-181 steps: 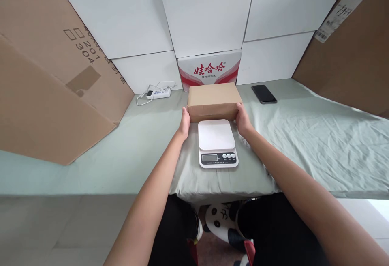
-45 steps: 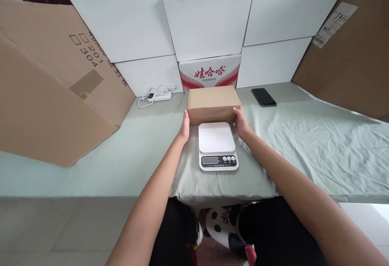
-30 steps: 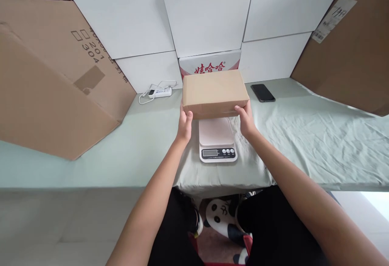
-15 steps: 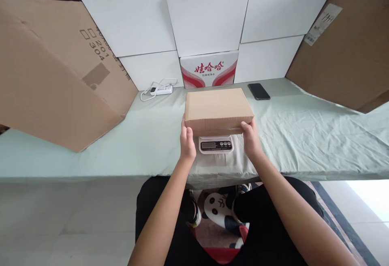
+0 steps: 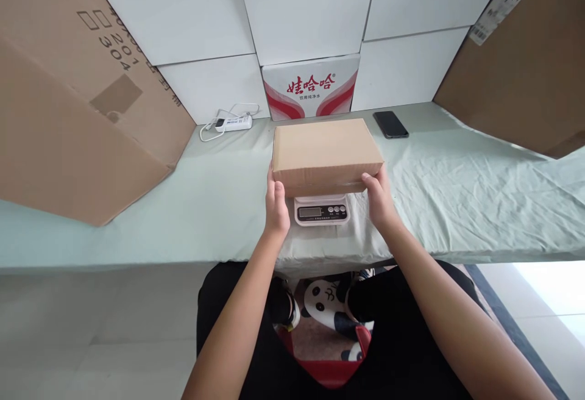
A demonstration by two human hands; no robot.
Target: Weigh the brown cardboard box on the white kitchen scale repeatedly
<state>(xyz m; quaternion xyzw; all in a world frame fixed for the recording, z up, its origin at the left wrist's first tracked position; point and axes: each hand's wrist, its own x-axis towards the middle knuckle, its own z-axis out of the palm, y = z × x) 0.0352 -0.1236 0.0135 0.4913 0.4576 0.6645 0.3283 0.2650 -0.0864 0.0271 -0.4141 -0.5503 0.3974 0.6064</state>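
Brown box [image 5: 325,155] over white scale [image 5: 322,211], gripped at both near corners; platform hidden beneath, only the display strip showing in front. Whether resting fully on the platform or held just above: cannot tell. Left hand [image 5: 276,205] clamped on the left near corner, thumb along the front face; right hand [image 5: 379,197] clamped on the right near corner, fingers wrapped round the side. Symmetric two-sided grip, likely to keep the box level and centred over the platform. Box placed lengthwise across the scale, overhanging on both sides, readout left uncovered toward the viewer, probably so digits stay legible. Scale on a pale green cloth [image 5: 457,192] covering the table. Behind: red-and-white carton [image 5: 311,86] against white panels [image 5: 301,10]; black phone [image 5: 390,124] to the right rear, well apart; white power strip [image 5: 233,123] with cord to the left rear. Large cardboard sheets [image 5: 68,101] leaning at both sides. Panda slippers [image 5: 325,302] below the table edge.
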